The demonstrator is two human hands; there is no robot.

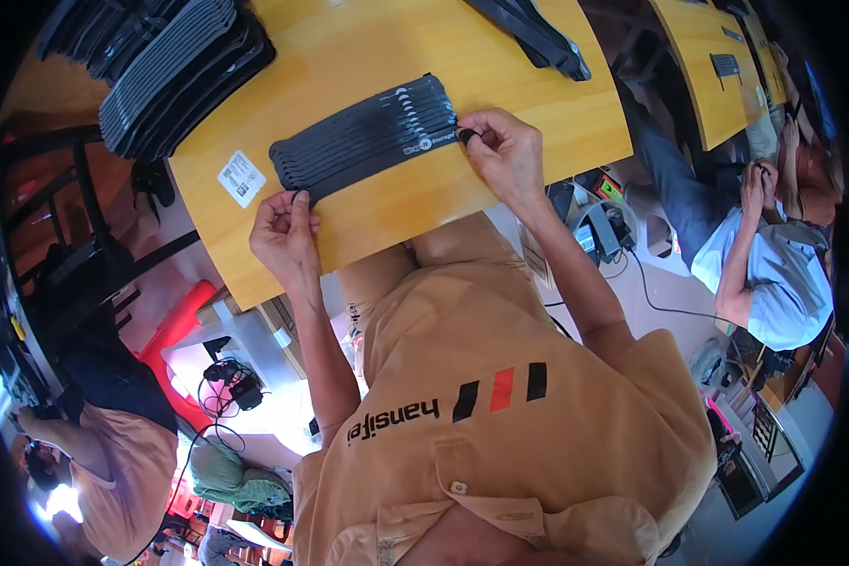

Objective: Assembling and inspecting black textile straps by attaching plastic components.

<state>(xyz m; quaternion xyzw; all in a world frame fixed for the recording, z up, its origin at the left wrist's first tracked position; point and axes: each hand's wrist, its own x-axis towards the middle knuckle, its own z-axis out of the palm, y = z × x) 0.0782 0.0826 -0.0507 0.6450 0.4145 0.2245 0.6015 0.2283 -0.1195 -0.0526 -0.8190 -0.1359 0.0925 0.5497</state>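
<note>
A row of overlapping black straps (358, 137) with pale printed marks lies fanned on the yellow wooden table (396, 212). At its near left corner, my left hand (287, 231) pinches the strap ends between thumb and fingers. My right hand (507, 151) is closed at the right end of the nearest strap. Something small and black shows at that thumb; whether it is the strap's tip or a cover on the thumb I cannot tell. A white label sheet (242, 178) with dark print lies left of the straps.
A tall pile of black and grey straps (174, 80) stands at the far left. More dark straps (538, 38) lie at the far right table edge. People sit at both sides: one in an orange shirt (127, 472), another in light blue (774, 274). Cables hang below the table.
</note>
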